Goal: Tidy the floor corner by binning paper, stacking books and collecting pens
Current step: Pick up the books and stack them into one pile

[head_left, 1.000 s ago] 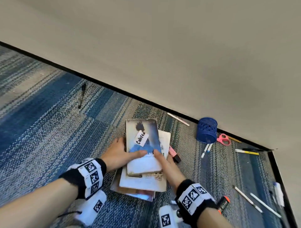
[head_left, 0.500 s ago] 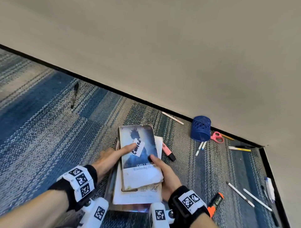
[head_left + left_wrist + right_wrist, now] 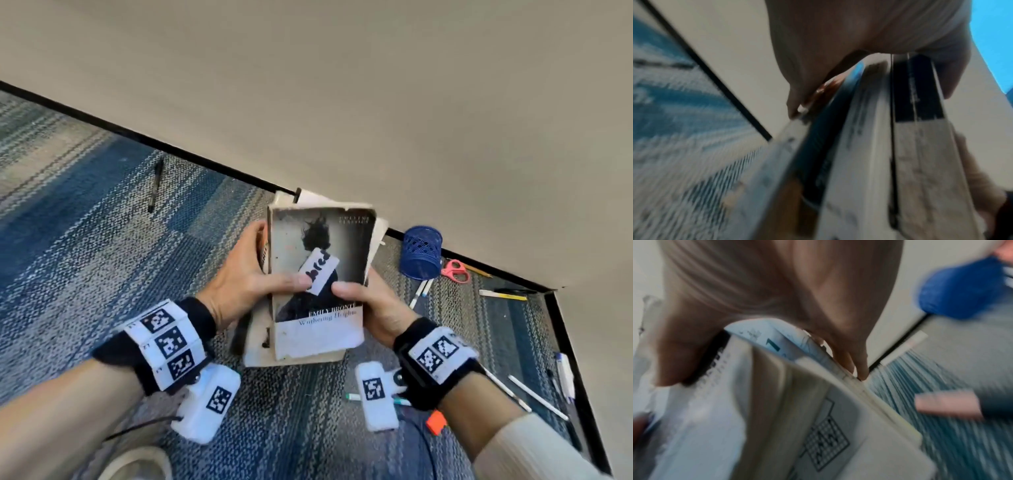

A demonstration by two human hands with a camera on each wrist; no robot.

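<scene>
My left hand (image 3: 246,284) and right hand (image 3: 368,301) clamp the stack of books (image 3: 318,281) from both sides, thumbs on the top cover, lifted above the carpet (image 3: 102,240) near the wall. Worn paperbacks, limp and uneven, will probably slide; gripping the long edges seems safest. The mesh pen pot (image 3: 421,251) stands by the skirting.

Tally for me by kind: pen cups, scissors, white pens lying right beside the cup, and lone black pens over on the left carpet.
Blue pen cup: 1
Pink scissors: 1
White pens beside the cup: 2
Black pen on the left carpet: 1
Total: 5
</scene>
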